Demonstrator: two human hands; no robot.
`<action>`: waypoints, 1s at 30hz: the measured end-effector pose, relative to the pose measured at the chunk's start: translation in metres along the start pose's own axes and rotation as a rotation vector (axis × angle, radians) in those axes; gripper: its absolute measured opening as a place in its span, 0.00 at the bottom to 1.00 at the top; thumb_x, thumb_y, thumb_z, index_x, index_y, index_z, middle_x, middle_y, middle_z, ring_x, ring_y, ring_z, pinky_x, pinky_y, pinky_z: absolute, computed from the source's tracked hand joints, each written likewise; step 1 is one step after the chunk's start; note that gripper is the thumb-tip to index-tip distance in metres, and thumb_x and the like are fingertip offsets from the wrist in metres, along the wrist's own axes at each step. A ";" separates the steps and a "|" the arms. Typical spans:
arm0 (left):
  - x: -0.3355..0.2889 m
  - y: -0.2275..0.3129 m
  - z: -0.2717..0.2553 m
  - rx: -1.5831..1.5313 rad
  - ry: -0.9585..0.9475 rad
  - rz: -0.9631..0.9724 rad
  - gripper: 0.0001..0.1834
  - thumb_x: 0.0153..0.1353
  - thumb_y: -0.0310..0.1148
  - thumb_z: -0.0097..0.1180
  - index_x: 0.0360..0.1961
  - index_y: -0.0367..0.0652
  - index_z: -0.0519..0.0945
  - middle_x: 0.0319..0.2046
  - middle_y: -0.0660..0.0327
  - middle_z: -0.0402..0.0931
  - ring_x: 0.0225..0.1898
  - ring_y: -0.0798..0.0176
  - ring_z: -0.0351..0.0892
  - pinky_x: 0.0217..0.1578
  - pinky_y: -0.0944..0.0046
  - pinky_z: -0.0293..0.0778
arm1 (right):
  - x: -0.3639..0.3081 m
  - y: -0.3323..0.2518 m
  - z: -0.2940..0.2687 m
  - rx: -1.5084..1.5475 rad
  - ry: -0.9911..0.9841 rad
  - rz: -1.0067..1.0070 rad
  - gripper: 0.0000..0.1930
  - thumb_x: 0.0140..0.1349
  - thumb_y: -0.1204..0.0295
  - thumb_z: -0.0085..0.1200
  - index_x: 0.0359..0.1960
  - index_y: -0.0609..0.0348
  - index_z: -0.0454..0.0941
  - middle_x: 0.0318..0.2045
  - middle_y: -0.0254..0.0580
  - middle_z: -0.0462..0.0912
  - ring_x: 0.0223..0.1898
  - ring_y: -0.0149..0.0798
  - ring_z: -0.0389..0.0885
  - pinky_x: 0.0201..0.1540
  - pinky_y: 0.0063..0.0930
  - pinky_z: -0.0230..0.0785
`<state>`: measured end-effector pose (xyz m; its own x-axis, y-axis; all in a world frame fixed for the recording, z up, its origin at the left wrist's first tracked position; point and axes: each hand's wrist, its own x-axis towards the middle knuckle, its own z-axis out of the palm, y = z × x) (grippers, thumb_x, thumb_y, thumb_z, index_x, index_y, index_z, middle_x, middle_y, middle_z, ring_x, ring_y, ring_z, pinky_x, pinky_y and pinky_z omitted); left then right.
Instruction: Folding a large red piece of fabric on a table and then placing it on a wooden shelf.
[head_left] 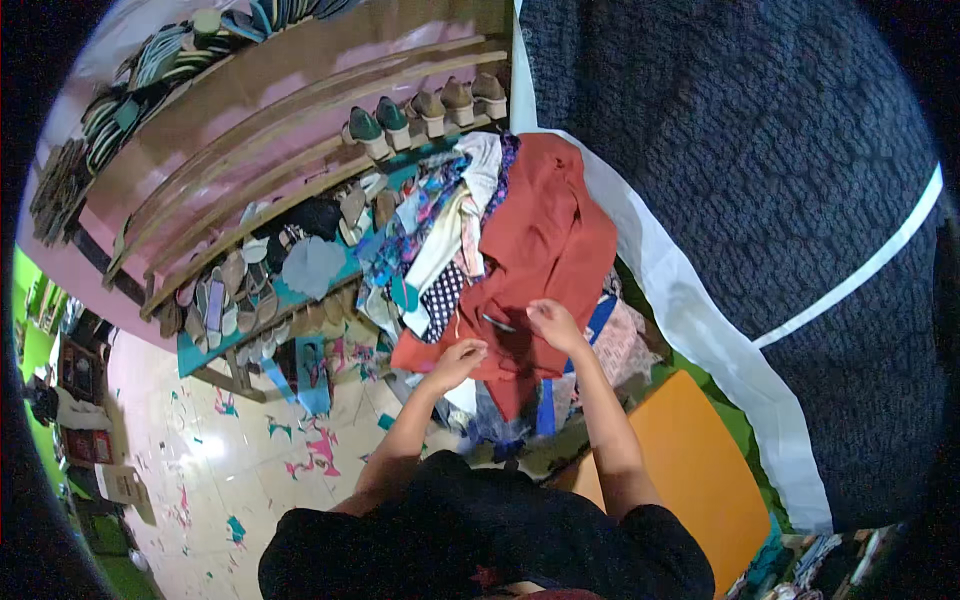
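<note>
A large rust-red cloth (550, 215) lies draped over a heap of fabric in front of me, its pointed lower end hanging toward me. At its lower left, my left hand (460, 363) is closed with the fingers drawn together; what they pinch is too small to tell. My right hand (555, 325) is over the right part of the cloth, its fingers curled in, and their hold is unclear. Between both hands lies a small, slim, shiny piece (498, 322) on the cloth. A polka-dot cloth (440, 300) and a white cloth (440, 245) show at the heap's left.
Left of the heap, a teal-topped shelf (325, 297) carries many shoes and soles, with heeled shoes (365, 128) on the rack above. An orange chair (690, 465) stands at my right. Dark textured fabric (730, 150) hangs at the right. Cloth scraps (320, 450) litter the tiled floor.
</note>
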<state>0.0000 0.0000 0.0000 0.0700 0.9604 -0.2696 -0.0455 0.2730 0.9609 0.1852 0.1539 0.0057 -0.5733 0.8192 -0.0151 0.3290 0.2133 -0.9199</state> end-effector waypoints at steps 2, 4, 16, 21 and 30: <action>-0.009 -0.003 0.005 -0.020 0.164 0.095 0.14 0.60 0.34 0.45 0.46 0.41 0.68 0.44 0.59 0.71 0.44 0.65 0.72 0.41 0.67 0.69 | 0.022 0.017 0.014 -0.023 0.221 0.067 0.22 0.53 0.61 0.53 0.39 0.71 0.72 0.34 0.49 0.77 0.39 0.36 0.75 0.43 0.26 0.64; 0.025 0.045 -0.050 -0.052 0.219 0.164 0.12 0.60 0.32 0.46 0.44 0.40 0.70 0.41 0.60 0.72 0.41 0.67 0.72 0.40 0.69 0.69 | 0.113 -0.017 0.033 0.086 0.336 0.077 0.24 0.53 0.58 0.53 0.40 0.72 0.71 0.32 0.48 0.77 0.34 0.35 0.75 0.38 0.27 0.66; 0.033 0.048 -0.077 -0.160 0.306 0.020 0.10 0.59 0.32 0.47 0.41 0.42 0.71 0.37 0.65 0.74 0.37 0.70 0.73 0.37 0.71 0.66 | 0.155 -0.003 0.029 0.612 0.667 0.343 0.12 0.58 0.67 0.48 0.20 0.58 0.73 0.15 0.31 0.69 0.14 0.26 0.66 0.17 0.22 0.58; 0.089 0.008 -0.095 0.367 0.508 0.387 0.12 0.50 0.30 0.54 0.37 0.39 0.74 0.34 0.58 0.72 0.36 0.60 0.72 0.38 0.64 0.66 | 0.140 0.010 -0.004 0.466 0.676 0.248 0.13 0.61 0.64 0.45 0.19 0.52 0.69 0.14 0.27 0.67 0.14 0.25 0.66 0.16 0.19 0.58; 0.180 0.091 -0.094 0.809 0.664 0.565 0.38 0.38 0.47 0.63 0.54 0.58 0.64 0.59 0.47 0.46 0.61 0.40 0.38 0.57 0.41 0.41 | 0.121 0.000 -0.026 0.310 0.765 0.127 0.13 0.62 0.67 0.42 0.24 0.63 0.72 0.18 0.28 0.69 0.21 0.24 0.63 0.25 0.21 0.58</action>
<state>-0.0850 0.2028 0.0335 -0.2989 0.8393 0.4542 0.7552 -0.0830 0.6502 0.1357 0.2667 0.0145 0.1588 0.9865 0.0413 0.0708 0.0303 -0.9970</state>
